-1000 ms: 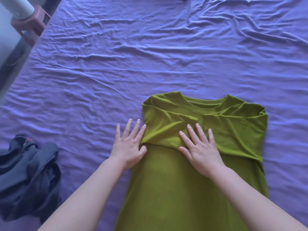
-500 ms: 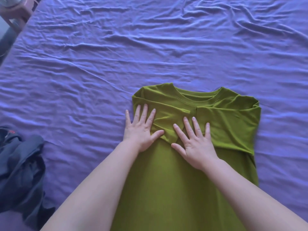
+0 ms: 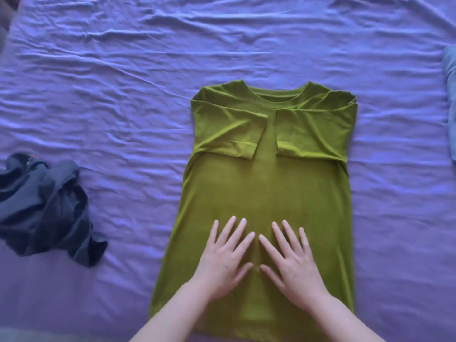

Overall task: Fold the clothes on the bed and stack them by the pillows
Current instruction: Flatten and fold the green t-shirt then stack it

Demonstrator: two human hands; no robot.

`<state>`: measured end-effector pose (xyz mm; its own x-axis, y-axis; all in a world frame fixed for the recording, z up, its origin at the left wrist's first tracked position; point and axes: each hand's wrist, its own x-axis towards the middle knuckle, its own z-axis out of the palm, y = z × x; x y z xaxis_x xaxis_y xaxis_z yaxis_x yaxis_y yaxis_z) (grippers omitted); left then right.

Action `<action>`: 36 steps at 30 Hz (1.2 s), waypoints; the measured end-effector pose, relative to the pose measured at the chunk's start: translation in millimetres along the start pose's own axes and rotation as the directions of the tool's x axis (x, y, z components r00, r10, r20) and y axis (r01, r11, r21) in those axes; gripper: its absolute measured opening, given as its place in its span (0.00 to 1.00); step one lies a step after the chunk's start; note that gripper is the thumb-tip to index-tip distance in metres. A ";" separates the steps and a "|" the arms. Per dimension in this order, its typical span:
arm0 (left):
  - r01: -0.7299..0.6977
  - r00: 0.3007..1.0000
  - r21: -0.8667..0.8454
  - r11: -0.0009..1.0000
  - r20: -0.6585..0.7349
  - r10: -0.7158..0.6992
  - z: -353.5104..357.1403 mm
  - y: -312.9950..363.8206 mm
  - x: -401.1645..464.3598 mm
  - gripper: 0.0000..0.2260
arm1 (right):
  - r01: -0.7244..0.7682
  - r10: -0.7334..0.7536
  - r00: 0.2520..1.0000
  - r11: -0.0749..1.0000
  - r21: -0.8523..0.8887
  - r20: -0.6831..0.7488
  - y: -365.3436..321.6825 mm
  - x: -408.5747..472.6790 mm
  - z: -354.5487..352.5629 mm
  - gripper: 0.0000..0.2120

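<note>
An olive green T-shirt (image 3: 269,183) lies flat on the purple bed sheet (image 3: 123,82), collar away from me, with both sleeves folded in across the chest. My left hand (image 3: 225,257) and my right hand (image 3: 292,261) lie side by side on the shirt's lower middle. Both are flat, palms down, fingers straight and spread. They hold nothing. A crumpled dark navy garment (image 3: 44,208) sits unfolded on the sheet to the left of the shirt.
A pale blue piece of cloth (image 3: 450,95) shows at the right edge of the view. The bed's left edge runs along the upper left corner. Wrinkled sheet stretches beyond the shirt's collar. No pillows are in view.
Both hands have slid from the folded sleeves down to the shirt's lower middle, staying flat. The view has shifted so more of the shirt's body shows.
</note>
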<state>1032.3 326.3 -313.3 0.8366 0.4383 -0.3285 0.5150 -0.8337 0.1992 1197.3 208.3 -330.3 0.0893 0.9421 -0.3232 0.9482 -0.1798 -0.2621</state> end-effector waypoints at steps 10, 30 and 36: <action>-0.186 0.983 -0.083 0.979 -0.013 0.185 37.7 17.6 -95.9 0.11 | 0.028 0.006 0.990 0.970 0.239 -0.142 -63.7 -85.8 39.0 0.10; 0.134 0.991 -0.460 0.878 0.037 -0.132 -8.2 1.1 -38.8 0.09 | -0.244 0.347 0.933 0.811 0.532 -0.100 -35.6 -38.1 -19.8 0.05; 0.151 0.988 -0.322 0.934 0.054 -0.141 -51.3 -38.9 26.9 0.10 | -0.162 0.200 0.972 0.950 0.267 -0.120 16.8 27.4 -64.9 0.11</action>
<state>1044.3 387.7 -282.4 0.7439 0.5330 -0.4031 0.6681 -0.6043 0.4340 1235.4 249.4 -284.5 0.3131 0.9143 -0.2572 0.8047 -0.3992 -0.4395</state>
